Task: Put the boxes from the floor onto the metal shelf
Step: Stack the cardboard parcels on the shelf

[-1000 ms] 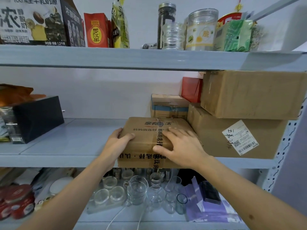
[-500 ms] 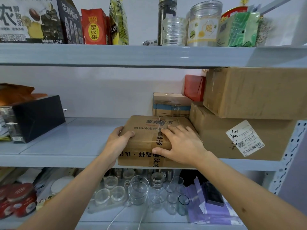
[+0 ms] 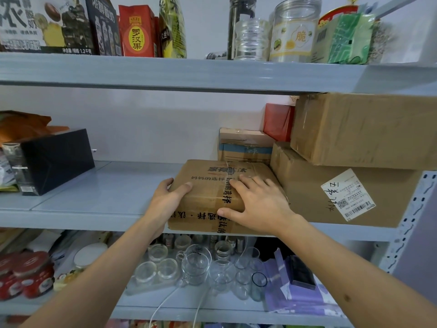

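Taped box (image 3: 212, 183) on middle shelf (image 3: 94, 197), front edge overhanging, touching labelled carton (image 3: 331, 197) at 3 o'clock; left hand (image 3: 165, 200) grips its left corner, right hand (image 3: 257, 202) flat on top, thumb on front.

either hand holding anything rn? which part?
Both are on the taped cardboard box. Left hand grips its left front corner, thumb on top. Right hand lies flat on the top, thumb over the front edge.

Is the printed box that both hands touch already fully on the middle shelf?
No, the printed box still overhangs the front edge of the middle shelf, its front face covering the lip.
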